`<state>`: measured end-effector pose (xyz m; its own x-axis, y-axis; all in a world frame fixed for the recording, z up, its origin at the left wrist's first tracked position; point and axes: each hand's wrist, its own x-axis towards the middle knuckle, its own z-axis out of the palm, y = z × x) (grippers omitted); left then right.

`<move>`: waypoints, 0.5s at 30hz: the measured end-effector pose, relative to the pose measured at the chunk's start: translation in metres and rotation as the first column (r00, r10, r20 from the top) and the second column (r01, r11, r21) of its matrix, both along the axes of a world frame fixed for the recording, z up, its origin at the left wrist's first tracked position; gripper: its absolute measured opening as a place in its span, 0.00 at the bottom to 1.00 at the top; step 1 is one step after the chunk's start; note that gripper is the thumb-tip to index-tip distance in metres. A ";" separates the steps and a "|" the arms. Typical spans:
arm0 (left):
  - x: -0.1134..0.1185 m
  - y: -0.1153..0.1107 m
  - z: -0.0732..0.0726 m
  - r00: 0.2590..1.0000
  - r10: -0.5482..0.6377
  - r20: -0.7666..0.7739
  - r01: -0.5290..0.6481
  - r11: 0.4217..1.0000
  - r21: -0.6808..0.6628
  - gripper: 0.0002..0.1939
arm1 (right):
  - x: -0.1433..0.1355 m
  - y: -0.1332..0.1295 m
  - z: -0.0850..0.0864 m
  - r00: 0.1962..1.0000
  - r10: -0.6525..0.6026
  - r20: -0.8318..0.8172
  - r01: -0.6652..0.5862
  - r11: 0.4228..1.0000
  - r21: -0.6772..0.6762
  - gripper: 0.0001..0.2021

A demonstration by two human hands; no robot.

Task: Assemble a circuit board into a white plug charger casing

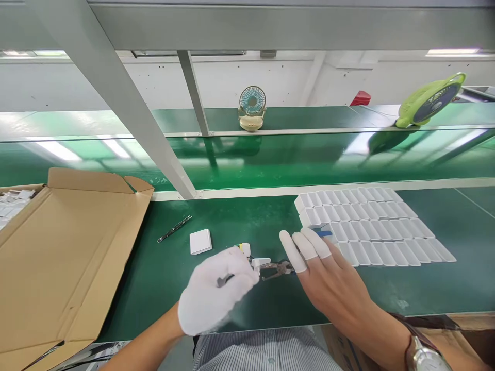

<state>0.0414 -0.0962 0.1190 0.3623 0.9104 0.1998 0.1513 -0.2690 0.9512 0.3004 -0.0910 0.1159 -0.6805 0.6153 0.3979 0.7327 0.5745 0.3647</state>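
My left hand (214, 291), in a white glove, is closed with thumb and fingers pinched on a small white plastic part (261, 262). My right hand (332, 281) wears white finger cots and is wrapped round a pair of pliers (284, 267). One blue handle shows past its fingers. The metal jaws point left and meet the white part; whether they bite on it I cannot tell. Just beyond the left fingertips is a small white and yellow piece (245, 249), partly hidden. A flat white square stack or block (200, 241) lies further back on the green bench.
Black tweezers (174, 229) lie at the back left. An open cardboard box (65, 268) takes up the left side, with white pieces (15, 203) at its edge. Rows of white trays (371, 226) stand on the right. A slanted metal post (154, 134) rises behind the bench.
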 end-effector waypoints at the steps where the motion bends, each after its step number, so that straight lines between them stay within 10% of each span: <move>1: -0.005 0.002 0.001 0.997 0.039 0.067 -0.036 0.998 -0.052 0.10 | 0.000 0.001 -0.002 1.000 -0.014 0.003 0.014 1.000 -0.004 0.25; 7: -0.028 0.036 0.006 0.952 0.245 0.186 -0.240 0.970 -0.050 0.13 | 0.000 0.007 -0.009 0.999 -0.039 -0.016 0.038 0.999 -0.030 0.26; 10: -0.029 0.061 0.009 0.919 0.387 -0.076 -0.370 0.913 0.171 0.06 | -0.001 0.009 -0.013 0.998 -0.032 -0.047 0.029 0.998 -0.058 0.27; 12: -0.028 0.072 0.011 0.834 0.492 -0.251 -0.403 0.853 0.333 0.22 | -0.002 0.011 -0.019 0.997 -0.032 -0.068 0.026 0.995 -0.097 0.28; 15: -0.024 0.076 0.013 0.798 0.471 -0.375 -0.373 0.876 0.306 0.23 | -0.003 0.016 -0.034 0.991 -0.031 -0.127 0.010 0.987 -0.159 0.30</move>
